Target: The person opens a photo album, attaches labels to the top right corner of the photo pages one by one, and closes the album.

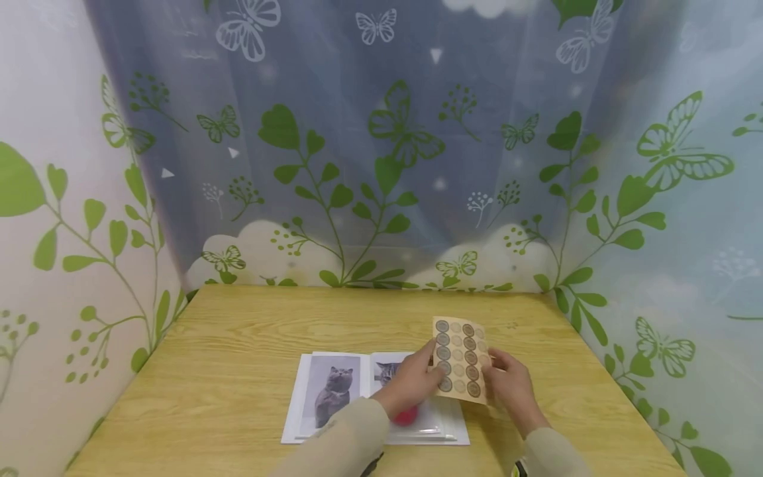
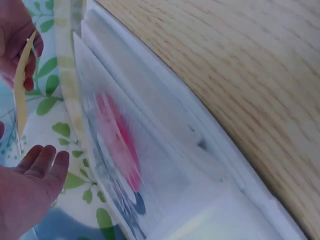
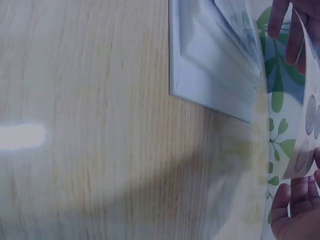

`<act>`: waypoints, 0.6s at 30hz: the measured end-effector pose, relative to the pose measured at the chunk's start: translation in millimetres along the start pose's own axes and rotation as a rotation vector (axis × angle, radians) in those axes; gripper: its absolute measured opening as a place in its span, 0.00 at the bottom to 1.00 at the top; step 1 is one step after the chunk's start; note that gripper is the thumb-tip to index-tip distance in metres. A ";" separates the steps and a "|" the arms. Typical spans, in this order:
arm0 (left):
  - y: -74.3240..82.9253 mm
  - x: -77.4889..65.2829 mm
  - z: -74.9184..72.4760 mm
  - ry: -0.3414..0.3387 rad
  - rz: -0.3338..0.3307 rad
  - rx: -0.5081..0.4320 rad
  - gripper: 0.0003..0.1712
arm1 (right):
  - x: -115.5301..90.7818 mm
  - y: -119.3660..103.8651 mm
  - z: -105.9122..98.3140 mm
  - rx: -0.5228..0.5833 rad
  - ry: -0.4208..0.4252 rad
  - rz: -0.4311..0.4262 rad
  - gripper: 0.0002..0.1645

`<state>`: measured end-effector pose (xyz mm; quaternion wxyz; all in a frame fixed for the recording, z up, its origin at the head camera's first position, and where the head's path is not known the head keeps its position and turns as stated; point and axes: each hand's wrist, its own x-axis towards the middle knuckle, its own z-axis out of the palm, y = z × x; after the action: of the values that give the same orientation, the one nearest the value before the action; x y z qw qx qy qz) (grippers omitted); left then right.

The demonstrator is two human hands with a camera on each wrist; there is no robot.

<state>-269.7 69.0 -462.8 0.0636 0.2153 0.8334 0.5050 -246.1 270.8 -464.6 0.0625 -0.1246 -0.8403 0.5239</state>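
A tan sheet of round stickers, with darker and paler circles in columns, is held up over the right side of an open photo album. My left hand pinches its left edge, thumb on the printed face and fingers behind. At the opposite edge, my right hand grips the sheet between thumb and fingers. A grey cat photo shows on the album's left page. My left hand and arm partly hide a second cat picture and a red shape on the right page.
The album lies on a wood-grain table, near its front edge. Behind and at both sides hangs a curtain printed with leaves and butterflies. Clear plastic sleeves stand slightly raised from the album's cover.
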 end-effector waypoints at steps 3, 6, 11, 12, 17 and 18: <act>-1.6 0.2 -7.5 0.033 -0.028 -0.075 0.38 | 0.0 -1.1 1.9 -0.011 -0.011 -0.026 0.29; -2.7 0.8 -16.3 0.082 -0.042 -0.095 0.39 | 0.3 -1.3 2.8 -0.017 -0.042 -0.048 0.28; -6.7 1.3 -30.3 0.145 -0.065 -0.070 0.39 | 0.6 -0.1 4.0 -0.022 -0.107 -0.070 0.28; -7.6 1.3 -32.6 0.148 -0.076 -0.074 0.39 | 0.7 0.2 4.4 -0.024 -0.120 -0.076 0.27; -14.7 -0.1 -42.8 0.141 -0.103 -0.145 0.36 | 1.6 0.4 6.4 -0.058 -0.164 -0.113 0.27; -15.9 -0.8 -44.3 0.135 -0.104 -0.163 0.35 | 1.7 0.1 6.5 -0.068 -0.171 -0.117 0.27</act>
<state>-288.0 26.3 -455.4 0.0506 0.1313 0.8020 0.5806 -249.2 265.7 -467.7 0.0170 -0.0321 -0.8657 0.4993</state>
